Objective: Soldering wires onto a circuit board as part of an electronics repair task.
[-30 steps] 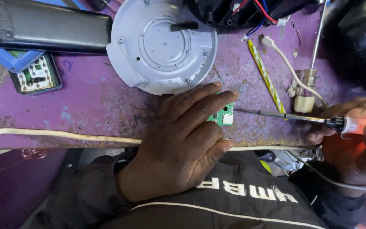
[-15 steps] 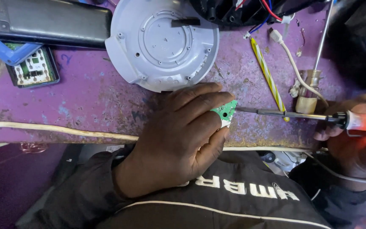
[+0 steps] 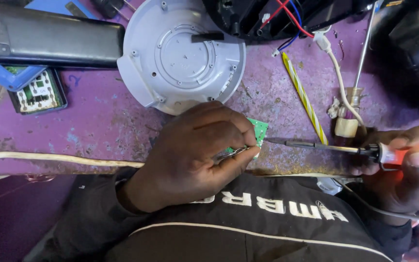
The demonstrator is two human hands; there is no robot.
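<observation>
— How were the hands set?
— The left hand curled shut, pinching a small green circuit board just below the grey round cover. The right hand gripped a soldering iron, tip at the board.
— And the surface?
— A scuffed purple bench, with a yellow striped stick right of the cover

Green circuit board: mostly covered by the left hand; only one corner shows. Thin wire at the fingertips: too small to tell its kind. Soldering iron: handle cut off by the right edge, partly wrapped in the right hand. Black housing: cut off at the top edge. Keypad board: partly under a blue piece.
</observation>
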